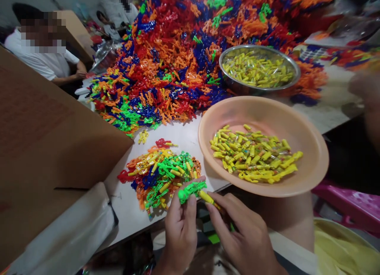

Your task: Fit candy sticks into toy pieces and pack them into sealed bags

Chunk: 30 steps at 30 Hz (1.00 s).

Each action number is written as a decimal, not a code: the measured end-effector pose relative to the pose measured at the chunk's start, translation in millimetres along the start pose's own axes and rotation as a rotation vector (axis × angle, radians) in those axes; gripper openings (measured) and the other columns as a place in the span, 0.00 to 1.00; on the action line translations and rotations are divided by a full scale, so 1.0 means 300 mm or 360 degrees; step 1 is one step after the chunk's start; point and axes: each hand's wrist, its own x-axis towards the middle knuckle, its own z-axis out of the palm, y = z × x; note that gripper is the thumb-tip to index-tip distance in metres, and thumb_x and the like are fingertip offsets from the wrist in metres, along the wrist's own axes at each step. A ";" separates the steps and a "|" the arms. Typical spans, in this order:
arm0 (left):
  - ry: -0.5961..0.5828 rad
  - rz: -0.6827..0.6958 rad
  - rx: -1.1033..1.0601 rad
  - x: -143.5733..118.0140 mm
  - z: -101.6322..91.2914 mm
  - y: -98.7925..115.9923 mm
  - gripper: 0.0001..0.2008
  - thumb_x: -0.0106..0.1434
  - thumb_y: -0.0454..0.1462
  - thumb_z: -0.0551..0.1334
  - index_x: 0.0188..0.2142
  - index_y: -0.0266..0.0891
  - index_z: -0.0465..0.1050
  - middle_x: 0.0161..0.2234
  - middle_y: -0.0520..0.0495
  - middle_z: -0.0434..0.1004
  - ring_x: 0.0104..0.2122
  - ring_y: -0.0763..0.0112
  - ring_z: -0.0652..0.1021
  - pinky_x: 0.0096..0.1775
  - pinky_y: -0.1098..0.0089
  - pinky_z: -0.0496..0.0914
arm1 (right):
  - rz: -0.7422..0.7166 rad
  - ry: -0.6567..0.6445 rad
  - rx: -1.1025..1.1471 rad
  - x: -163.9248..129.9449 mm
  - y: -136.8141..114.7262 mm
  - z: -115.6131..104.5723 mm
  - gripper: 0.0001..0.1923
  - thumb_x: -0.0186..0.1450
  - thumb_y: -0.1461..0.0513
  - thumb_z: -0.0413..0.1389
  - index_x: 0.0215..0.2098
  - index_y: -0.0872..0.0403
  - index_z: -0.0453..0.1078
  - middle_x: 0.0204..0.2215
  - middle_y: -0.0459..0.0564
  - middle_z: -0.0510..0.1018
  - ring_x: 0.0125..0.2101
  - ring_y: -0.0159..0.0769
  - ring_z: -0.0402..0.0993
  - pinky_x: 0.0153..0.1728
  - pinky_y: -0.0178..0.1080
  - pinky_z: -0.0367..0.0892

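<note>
My left hand (182,223) pinches a green plastic toy figure (191,190) between thumb and fingers, above the table's front edge. Close beside it, my right hand (242,227) grips a small yellow tube (210,198) with its thumb and index finger. The tube's left end meets the green figure; whether it sits inside it I cannot tell. Just beyond the hands lies a pile of green, orange, blue and red toy figures (175,164), several with yellow tubes. An orange plastic basin (308,184) holding many yellow tubes (252,150) stands to the right.
A huge heap of coloured plastic pieces (178,69) covers the table's back. A steel bowl (293,79) of yellow tubes stands behind the basin. A cardboard box (59,148) blocks the left. A co-worker (44,57) sits at back left; a blurred arm (369,104) shows at right.
</note>
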 end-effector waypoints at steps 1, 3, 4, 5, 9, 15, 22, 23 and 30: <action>-0.0011 -0.0023 -0.0007 0.000 -0.002 -0.004 0.25 0.76 0.56 0.70 0.62 0.46 0.83 0.54 0.37 0.90 0.60 0.48 0.86 0.61 0.58 0.81 | 0.0010 -0.0008 0.0020 -0.001 0.001 0.003 0.14 0.78 0.68 0.61 0.58 0.52 0.80 0.35 0.47 0.86 0.32 0.33 0.85 0.38 0.30 0.81; -0.0046 -0.0122 -0.0063 0.005 -0.013 -0.014 0.26 0.75 0.57 0.71 0.62 0.45 0.83 0.53 0.37 0.90 0.57 0.48 0.87 0.59 0.57 0.82 | 0.0071 -0.0040 0.0098 -0.002 0.005 0.010 0.13 0.78 0.67 0.60 0.58 0.52 0.81 0.37 0.48 0.87 0.33 0.33 0.86 0.38 0.29 0.81; -0.0055 -0.0192 -0.0118 0.010 -0.019 -0.018 0.27 0.74 0.58 0.71 0.62 0.45 0.83 0.52 0.37 0.91 0.56 0.48 0.88 0.58 0.57 0.83 | 0.0130 -0.0057 0.0148 -0.003 0.008 0.015 0.12 0.79 0.66 0.61 0.57 0.52 0.82 0.38 0.49 0.88 0.34 0.33 0.87 0.39 0.29 0.81; -0.0057 -0.0261 -0.0184 0.015 -0.024 -0.022 0.28 0.72 0.59 0.72 0.61 0.45 0.83 0.50 0.37 0.91 0.54 0.48 0.89 0.56 0.57 0.84 | 0.0202 -0.0074 0.0204 -0.004 0.013 0.019 0.11 0.79 0.65 0.61 0.55 0.52 0.83 0.38 0.49 0.89 0.36 0.34 0.88 0.40 0.29 0.81; -0.0023 -0.0405 -0.0427 0.031 -0.023 -0.028 0.29 0.66 0.61 0.76 0.54 0.45 0.85 0.45 0.38 0.92 0.50 0.49 0.90 0.53 0.57 0.85 | 0.0495 -0.0163 0.0406 -0.008 0.041 0.029 0.09 0.80 0.58 0.63 0.50 0.50 0.86 0.43 0.51 0.91 0.41 0.39 0.90 0.43 0.32 0.83; 0.0172 -0.0323 -0.0336 0.061 -0.057 -0.012 0.28 0.62 0.58 0.81 0.53 0.45 0.85 0.42 0.43 0.91 0.46 0.55 0.90 0.51 0.62 0.83 | 0.0372 -0.0388 0.0314 0.008 0.081 0.007 0.07 0.79 0.58 0.62 0.50 0.48 0.84 0.42 0.50 0.89 0.40 0.40 0.88 0.44 0.36 0.83; -0.0137 0.0460 0.0711 0.415 -0.355 0.221 0.22 0.79 0.55 0.63 0.55 0.42 0.85 0.59 0.39 0.88 0.61 0.48 0.84 0.63 0.56 0.77 | 0.0257 -0.0366 0.0069 0.076 0.122 0.091 0.10 0.81 0.58 0.59 0.44 0.50 0.82 0.32 0.48 0.81 0.28 0.37 0.80 0.27 0.35 0.73; -0.0152 0.0507 0.1114 0.500 -0.399 0.237 0.22 0.81 0.53 0.59 0.53 0.41 0.85 0.58 0.39 0.88 0.61 0.49 0.84 0.63 0.56 0.76 | 0.0244 -0.0347 0.0038 0.090 0.132 0.122 0.12 0.81 0.57 0.59 0.43 0.51 0.82 0.31 0.47 0.80 0.27 0.37 0.79 0.27 0.35 0.71; -0.0264 0.0473 0.2043 0.974 -0.501 0.121 0.16 0.80 0.45 0.67 0.57 0.37 0.80 0.55 0.39 0.85 0.52 0.54 0.85 0.57 0.49 0.81 | 0.0084 -0.0353 -0.0359 0.113 0.114 0.205 0.15 0.83 0.53 0.55 0.47 0.53 0.80 0.36 0.52 0.84 0.28 0.42 0.82 0.30 0.40 0.71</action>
